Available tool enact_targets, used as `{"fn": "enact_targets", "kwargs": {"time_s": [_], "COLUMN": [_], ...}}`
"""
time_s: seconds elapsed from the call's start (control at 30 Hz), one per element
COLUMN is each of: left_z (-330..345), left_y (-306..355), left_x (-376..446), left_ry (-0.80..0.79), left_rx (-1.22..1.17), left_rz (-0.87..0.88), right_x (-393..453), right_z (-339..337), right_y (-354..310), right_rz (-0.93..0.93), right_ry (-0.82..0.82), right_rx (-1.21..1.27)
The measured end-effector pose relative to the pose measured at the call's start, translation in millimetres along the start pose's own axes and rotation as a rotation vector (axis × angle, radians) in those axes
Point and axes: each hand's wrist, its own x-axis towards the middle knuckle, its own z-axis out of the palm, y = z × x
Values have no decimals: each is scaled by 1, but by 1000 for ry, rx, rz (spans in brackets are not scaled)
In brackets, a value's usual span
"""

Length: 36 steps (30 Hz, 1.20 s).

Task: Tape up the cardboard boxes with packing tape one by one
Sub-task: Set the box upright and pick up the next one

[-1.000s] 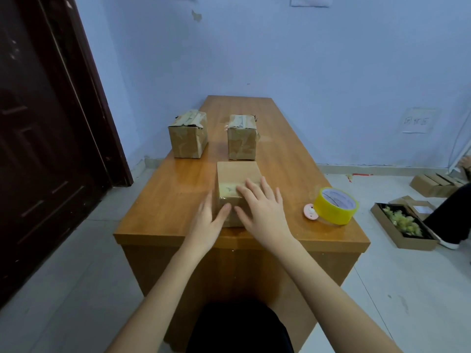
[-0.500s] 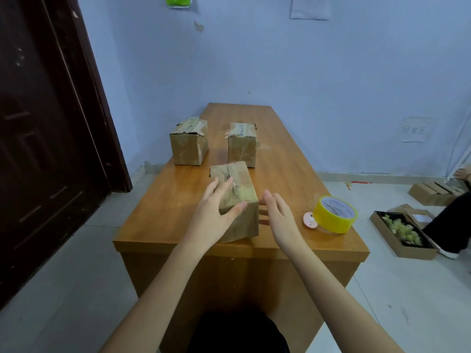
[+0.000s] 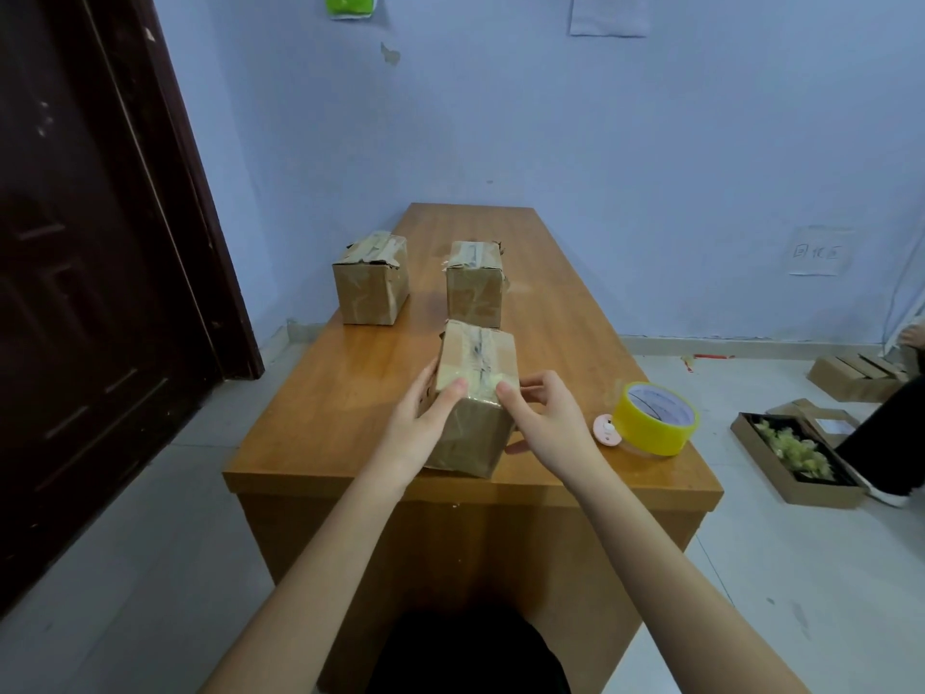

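Note:
A small taped cardboard box (image 3: pixel 475 358) stands near the front of the wooden table (image 3: pixel 320 433), its taped seam facing up. My left hand (image 3: pixel 420 423) grips its left side with the thumb pressed on the near top edge. My right hand (image 3: pixel 545 418) holds its right side, thumb on the same edge. Two more taped boxes stand further back: one on the left (image 3: pixel 370 285), one in the middle (image 3: pixel 474 288). A roll of yellow packing tape (image 3: pixel 655 418) lies to the right of my hands.
A small pink round object (image 3: pixel 606 427) lies against the tape roll. A dark door (image 3: pixel 90 242) is at the left. On the floor at the right are an open flat box with filling (image 3: pixel 796 453), more cardboard (image 3: pixel 851 375) and another person's leg (image 3: pixel 881 433).
The box was lying flat under both hands. It has been turned and stood up, and both hands now hold its sides with thumbs on the near top edge.

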Motion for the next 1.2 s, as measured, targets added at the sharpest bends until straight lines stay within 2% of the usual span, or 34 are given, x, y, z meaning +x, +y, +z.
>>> {"fn": "enact_targets", "kwargs": {"time_s": [0.07, 0.13, 0.23, 0.3, 0.47, 0.57, 0.67, 0.8, 0.87, 0.93, 1.03, 1.2], "left_z": [2, 2, -2, -1, 9, 8, 7, 6, 5, -1, -11, -26], "left_y": [0, 0, 0, 1, 4, 5, 5, 8, 6, 0, -4, 0], "left_x": [0, 0, 1, 0, -2, -1, -4, -3, 1, 4, 6, 12], "left_ry": [9, 93, 258, 310, 316, 335, 395, 279, 268, 259, 229, 137], "left_rx": [-17, 48, 383, 588, 823, 841, 719, 74, -171, -256, -241, -192], "left_rz": [51, 155, 369, 472, 599, 535, 377, -63, -209, -237, -215, -127], "right_x": [-1, -1, 6, 15, 29, 32, 33, 32, 30, 29, 28, 26], "right_z": [-1, -3, -10, -16, -15, -12, -9, -3, 1, 3, -3, -15], "right_y": [2, 3, -6, -16, -28, -24, -20, -17, -16, -14, -9, 4], "right_rz": [-27, -5, 147, 230, 283, 306, 322, 321, 317, 311, 289, 237], "right_ry": [-1, -13, -45, -66, -113, -61, 29, 90, 74, 46, -11, -220], "right_rx": [39, 100, 207, 164, 67, 136, 249, 340, 389, 406, 323, 117]}}
